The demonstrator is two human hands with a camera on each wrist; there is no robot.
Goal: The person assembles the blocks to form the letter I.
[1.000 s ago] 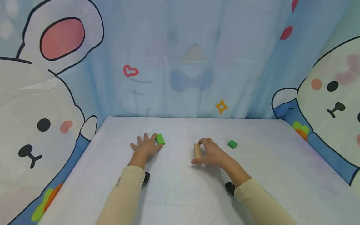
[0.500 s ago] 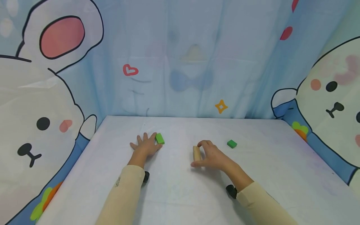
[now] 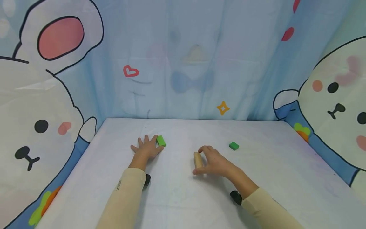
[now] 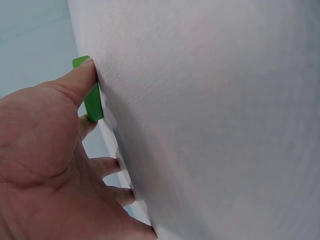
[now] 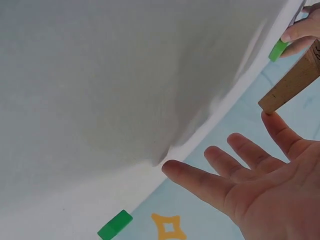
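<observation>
My left hand (image 3: 145,149) rests on the white table with its fingers spread. Its thumb and index finger pinch a small light-green block (image 3: 161,141) at its ends; in the left wrist view the thumb covers part of that green block (image 4: 93,104). To the right, my right hand (image 3: 215,161) holds a plain wooden block (image 3: 198,160) between thumb and index finger. In the right wrist view the wooden block (image 5: 291,82) appears raised over the table, an index fingertip at its lower end. The other fingers of the right hand (image 5: 280,185) stay extended.
A second, darker green block (image 3: 233,146) lies on the table, right of and beyond the right hand. The white tabletop (image 3: 177,203) ends at a blue cartoon-printed curtain (image 3: 160,92) behind and at the sides. Each wrist carries a small black camera (image 3: 235,197).
My right hand has come a little nearer to the body, carrying the wooden block with it. The left hand and both green blocks keep their places; the head view has shifted slightly.
</observation>
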